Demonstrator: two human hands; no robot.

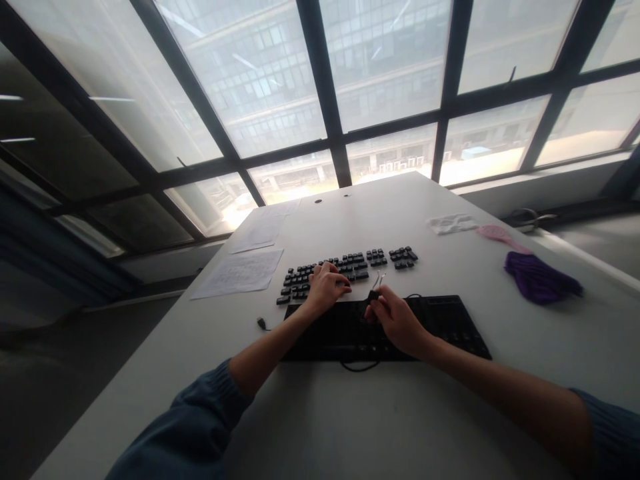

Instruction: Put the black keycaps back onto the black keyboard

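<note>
Left hand [327,288] rests on loose keycaps [353,265], fingers curled; whether they grip one cannot be told. Right hand [396,321] pinches a wire puller [376,287] over the keyboard [445,328], toward the near edge of the table [350,420].

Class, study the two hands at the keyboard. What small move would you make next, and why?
Probably the left hand should pinch one of the loose keycaps: it rests on their rows beyond the keyboard, while the right hand is busy holding a wire tool above the keyboard.
</note>
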